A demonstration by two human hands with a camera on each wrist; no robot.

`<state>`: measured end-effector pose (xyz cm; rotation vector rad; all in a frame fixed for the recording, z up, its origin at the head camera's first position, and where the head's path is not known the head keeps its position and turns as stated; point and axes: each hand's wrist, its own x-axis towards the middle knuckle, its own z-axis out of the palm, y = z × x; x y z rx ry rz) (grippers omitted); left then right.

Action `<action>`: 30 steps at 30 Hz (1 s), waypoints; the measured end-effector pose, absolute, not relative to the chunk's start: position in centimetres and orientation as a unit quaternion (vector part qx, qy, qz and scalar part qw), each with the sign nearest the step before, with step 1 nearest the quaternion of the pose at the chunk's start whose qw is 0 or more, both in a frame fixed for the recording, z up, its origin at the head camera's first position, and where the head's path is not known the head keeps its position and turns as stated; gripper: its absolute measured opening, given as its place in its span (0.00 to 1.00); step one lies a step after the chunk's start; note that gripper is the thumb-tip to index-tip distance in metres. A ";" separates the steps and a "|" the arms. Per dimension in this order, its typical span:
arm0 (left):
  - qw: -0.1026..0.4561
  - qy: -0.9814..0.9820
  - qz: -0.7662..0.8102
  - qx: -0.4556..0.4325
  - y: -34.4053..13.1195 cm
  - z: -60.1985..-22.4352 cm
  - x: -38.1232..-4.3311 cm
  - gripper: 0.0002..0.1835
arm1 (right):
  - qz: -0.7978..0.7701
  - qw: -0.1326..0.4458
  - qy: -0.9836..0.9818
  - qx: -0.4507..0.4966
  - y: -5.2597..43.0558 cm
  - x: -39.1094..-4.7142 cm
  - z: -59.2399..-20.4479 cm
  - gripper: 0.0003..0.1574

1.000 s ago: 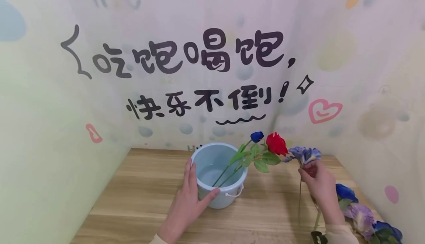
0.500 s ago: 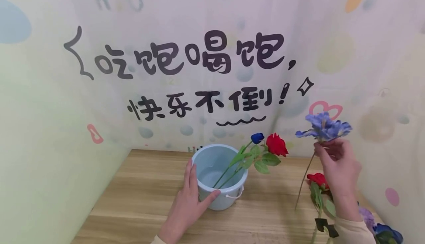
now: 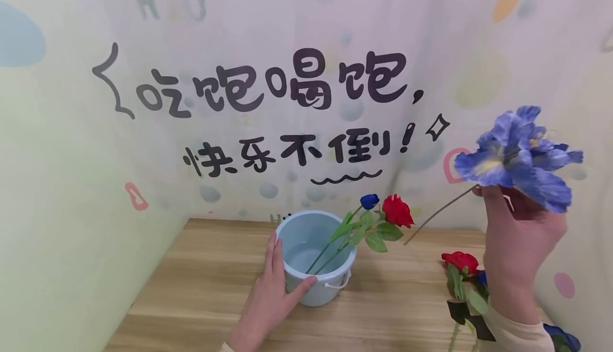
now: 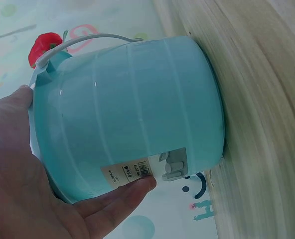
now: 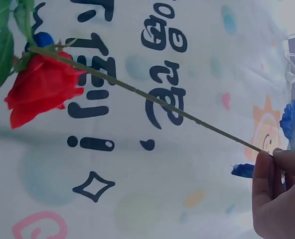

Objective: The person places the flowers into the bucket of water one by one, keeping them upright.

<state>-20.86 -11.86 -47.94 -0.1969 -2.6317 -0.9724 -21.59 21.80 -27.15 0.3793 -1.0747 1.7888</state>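
My left hand [image 3: 265, 293] holds a light blue plastic bucket [image 3: 318, 294] at its near left side, thumb at the rim and fingers along the outer wall. Inside lean a red artificial rose [image 3: 398, 211] and a small blue bud [image 3: 370, 201], their heads beyond the right rim. Up at the right, my right hand [image 3: 519, 245] pinches a blue artificial flower [image 3: 519, 152] just under its bloom. Its thin bare stem [image 5: 177, 112] slants down toward the bucket's side, apart from it. A label [image 4: 130, 172] shows on the bucket wall in the left wrist view.
On the wooden table [image 3: 191, 283], under my right forearm, lie more flowers: a red rose [image 3: 460, 261] and a blue bloom [image 3: 562, 338], partly hidden. A black tie [image 3: 458, 312] is around stems there. A printed cloth [image 3: 268, 16] hangs behind the table.
My right hand has risen and moved right with the blue flower, whose stem has swung from upright to slanted. The red rose on the table has come into view. The left hand stays at the bucket.
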 end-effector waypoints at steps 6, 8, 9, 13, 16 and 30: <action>0.162 -0.924 -0.340 -0.067 -11.9 -48.0 -20.6 0.63 | 0.766 0.486 -0.373 0.194 18.7 -21.4 -26.1 0.30; 0.162 -0.924 -0.340 -0.069 -11.8 -47.9 -20.6 0.63 | 0.764 0.478 -0.381 0.206 17.9 -21.5 -26.2 0.29; 0.162 -0.924 -0.340 -0.069 -11.8 -47.9 -20.6 0.63 | 0.762 0.475 -0.385 0.211 17.6 -21.6 -26.3 0.29; 0.166 -0.923 -0.341 -0.070 -11.7 -47.8 -20.6 0.63 | 0.763 0.463 -0.390 0.228 16.3 -22.3 -27.3 0.29; 0.170 -0.922 -0.341 -0.070 -11.7 -47.7 -20.7 0.63 | 0.765 0.444 -0.400 0.240 15.4 -23.0 -28.5 0.29; 0.163 -0.923 -0.341 -0.067 -11.9 -47.9 -20.9 0.63 | 0.673 0.375 -0.627 0.112 11.5 -24.1 -35.9 0.22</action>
